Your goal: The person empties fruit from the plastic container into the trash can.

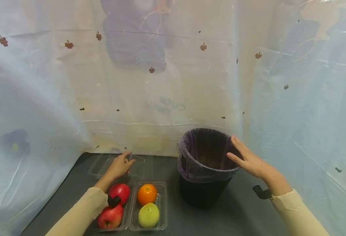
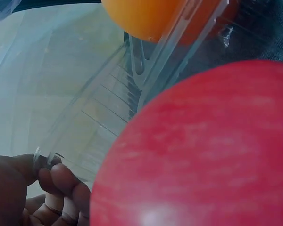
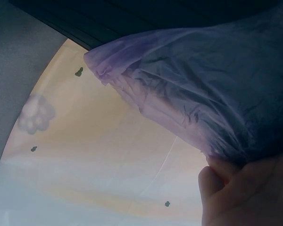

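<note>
Pinching the edge of a thin clear lid [image 2: 99, 106] with the left hand [image 1: 120, 166], thumb against curled fingers, with only the plastic between. Impossible to tell to which tray to assign that lid. Just nearer the body than the left hand, in the left tray [image 1: 127, 214], a far red apple [image 1: 122, 192] close by the wrist and a near red apple [image 1: 110, 217] beyond it; to that hand's right and also nearer, in the right tray [image 1: 163, 209], an orange [image 1: 147, 194] and a pale green fruit [image 1: 148, 215], all on the dark desk [image 1: 234, 216]. Just left of the right hand [image 1: 250, 162], a black bin [image 1: 203, 193] with a purple liner [image 1: 202, 175] folded over its rim. Touching that rim with the right hand, fingers nearly straight, thumb held apart, no grip to be seen. In hand, by the look of it: controlling the lid on the left while steadying the bin on the right. Next, probably best to hold the pinch firm without bending the flimsy edge, to guide the lid clear of the far red apple, and to press only lightly on the liner.
</note>
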`<state>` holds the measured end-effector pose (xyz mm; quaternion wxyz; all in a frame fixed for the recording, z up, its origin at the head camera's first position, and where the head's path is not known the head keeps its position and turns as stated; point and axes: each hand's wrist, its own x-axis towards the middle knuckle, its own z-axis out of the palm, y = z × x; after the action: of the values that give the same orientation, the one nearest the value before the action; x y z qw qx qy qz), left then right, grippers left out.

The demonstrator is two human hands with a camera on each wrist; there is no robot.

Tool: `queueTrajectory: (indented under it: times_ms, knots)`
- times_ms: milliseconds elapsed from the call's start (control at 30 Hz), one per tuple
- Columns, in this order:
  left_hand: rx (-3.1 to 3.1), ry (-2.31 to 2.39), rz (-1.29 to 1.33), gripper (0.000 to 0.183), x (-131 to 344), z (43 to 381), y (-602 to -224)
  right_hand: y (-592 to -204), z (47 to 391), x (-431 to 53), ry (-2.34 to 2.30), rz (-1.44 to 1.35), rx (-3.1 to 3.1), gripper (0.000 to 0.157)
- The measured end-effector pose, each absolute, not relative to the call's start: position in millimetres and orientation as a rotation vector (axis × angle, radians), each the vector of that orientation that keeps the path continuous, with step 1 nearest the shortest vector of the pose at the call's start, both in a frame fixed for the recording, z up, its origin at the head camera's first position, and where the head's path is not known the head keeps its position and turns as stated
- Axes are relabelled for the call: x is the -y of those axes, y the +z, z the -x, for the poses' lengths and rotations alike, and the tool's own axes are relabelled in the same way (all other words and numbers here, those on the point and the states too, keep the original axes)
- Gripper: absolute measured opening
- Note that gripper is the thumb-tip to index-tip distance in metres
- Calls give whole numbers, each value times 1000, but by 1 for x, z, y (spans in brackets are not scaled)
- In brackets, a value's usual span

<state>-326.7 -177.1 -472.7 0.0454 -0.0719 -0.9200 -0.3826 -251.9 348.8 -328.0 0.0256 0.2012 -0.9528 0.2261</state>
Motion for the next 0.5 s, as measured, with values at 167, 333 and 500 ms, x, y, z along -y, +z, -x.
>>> queueTrajectory:
  times_ms: [167,333,500]
  knots:
    - [2825,-1145,220,62,176,328,-474,-328,252,-349,696,-628,2938,80]
    - [2843,-1122,206,62,176,330,-476,-329,253,-349,687,-629,2935,80]
    - [2866,-1093,206,63,175,333,-476,-329,253,-349,691,-623,2935,80]
